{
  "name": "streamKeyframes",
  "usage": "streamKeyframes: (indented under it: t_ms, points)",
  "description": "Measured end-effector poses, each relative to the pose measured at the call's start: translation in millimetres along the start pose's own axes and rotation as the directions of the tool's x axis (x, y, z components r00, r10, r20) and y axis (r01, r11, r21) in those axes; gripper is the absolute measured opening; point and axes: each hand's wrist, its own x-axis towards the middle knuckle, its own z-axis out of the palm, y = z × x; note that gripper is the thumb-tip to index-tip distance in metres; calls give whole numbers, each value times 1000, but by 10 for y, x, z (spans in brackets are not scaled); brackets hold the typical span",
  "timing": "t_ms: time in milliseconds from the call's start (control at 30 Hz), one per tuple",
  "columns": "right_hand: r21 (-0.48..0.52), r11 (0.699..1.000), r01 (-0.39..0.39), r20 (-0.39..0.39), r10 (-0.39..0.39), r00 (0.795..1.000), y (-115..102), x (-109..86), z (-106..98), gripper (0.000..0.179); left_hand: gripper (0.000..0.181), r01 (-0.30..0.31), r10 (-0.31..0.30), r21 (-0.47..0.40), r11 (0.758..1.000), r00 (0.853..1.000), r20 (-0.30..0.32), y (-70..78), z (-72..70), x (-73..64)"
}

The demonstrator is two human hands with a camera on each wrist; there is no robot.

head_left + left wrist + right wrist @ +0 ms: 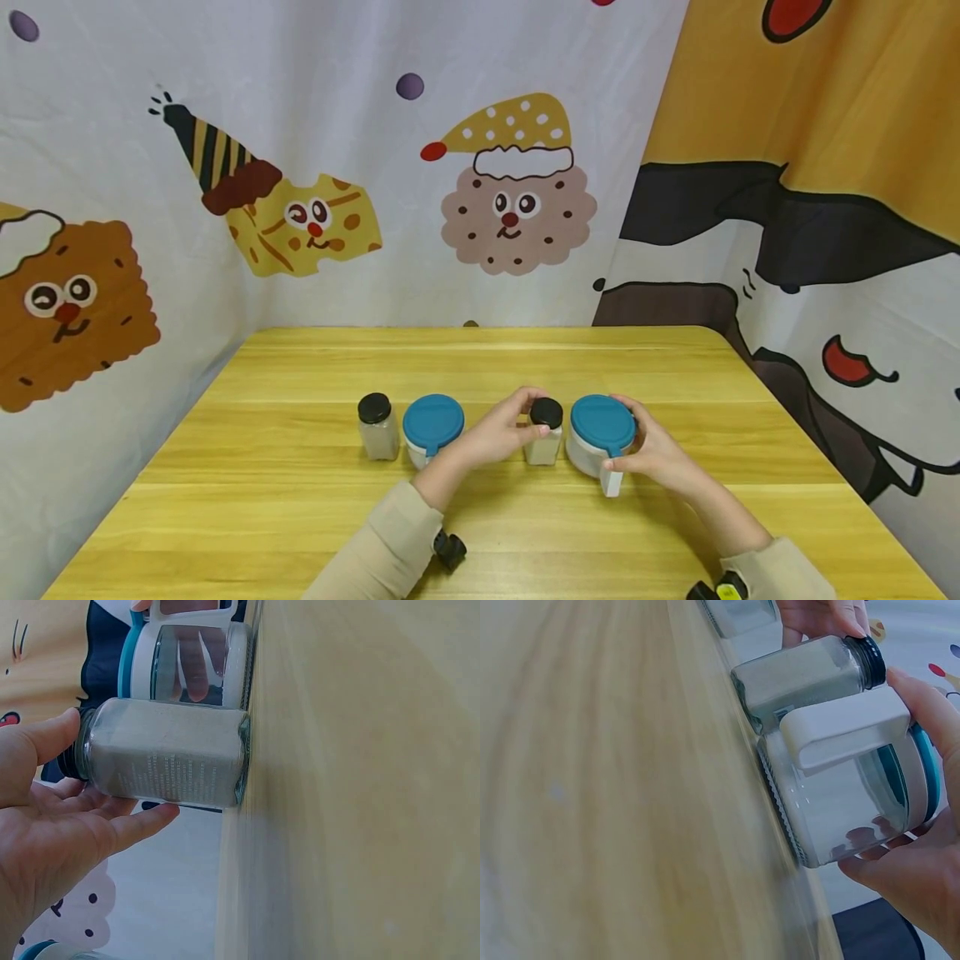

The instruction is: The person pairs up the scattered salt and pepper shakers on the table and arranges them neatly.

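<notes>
My left hand (497, 432) holds a square glass spice jar (543, 450) by its black screw lid, thumb on the near side and fingers behind. A pale powder fills this jar, and lines of small print show on its side in the left wrist view. Just right of it, my right hand (663, 454) grips a clear glass seasoning pot (840, 806) with a blue lid and a white handle (847, 727). The thumb lies near the handle's top, while the fingers wrap the far side. Both containers stand upright, close together, on the wooden table (300, 517).
Left of my left hand stands a second blue-lidded pot (433, 421), partly behind my forearm. Beside it is another black-lidded jar (378, 433) with pale contents. A cartoon-printed curtain (330, 50) hangs behind the table's far edge and along both sides.
</notes>
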Motion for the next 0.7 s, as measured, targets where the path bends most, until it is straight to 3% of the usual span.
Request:
streamKeyframes:
  t_ms: [333, 700]
  points:
    - [-102, 995, -23, 8, 24, 1000, 26, 6, -19, 99, 40, 0, 0, -7, 1000, 1000, -1, 3, 2, 0]
    - [-56, 998, 9, 55, -6, 998, 22, 15, -45, 104, 41, 7, -7, -6, 1000, 1000, 1, 5, -11, 6]
